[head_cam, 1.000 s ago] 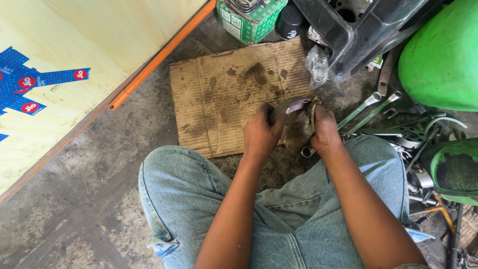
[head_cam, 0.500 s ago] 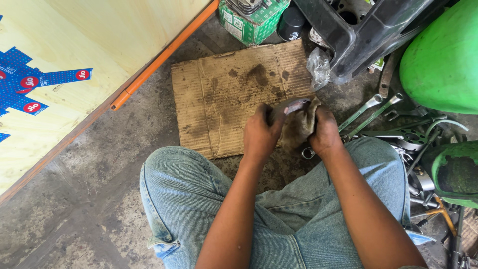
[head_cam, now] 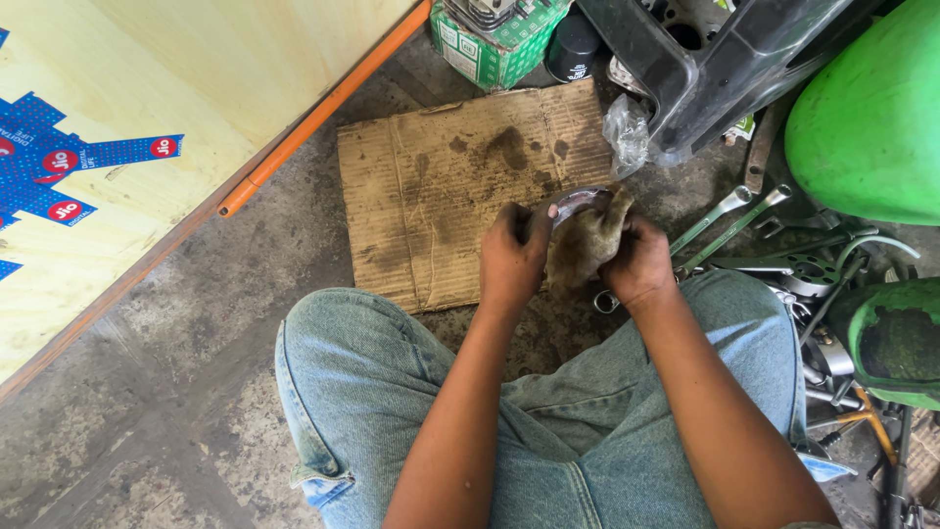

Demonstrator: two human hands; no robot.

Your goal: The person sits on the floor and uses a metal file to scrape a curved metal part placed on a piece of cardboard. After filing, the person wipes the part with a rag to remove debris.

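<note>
Rag (head_cam: 585, 247) and a curved metal part (head_cam: 580, 199), seemingly mid-wipe: left hand (head_cam: 514, 257) clenches the part, right hand (head_cam: 638, 263) grips the rag; next needs turning it.

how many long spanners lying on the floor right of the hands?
2 clearly: one long spanner and a second spanner lie side by side on the floor just right of the right hand. More may be buried in the tool pile further right.
</note>
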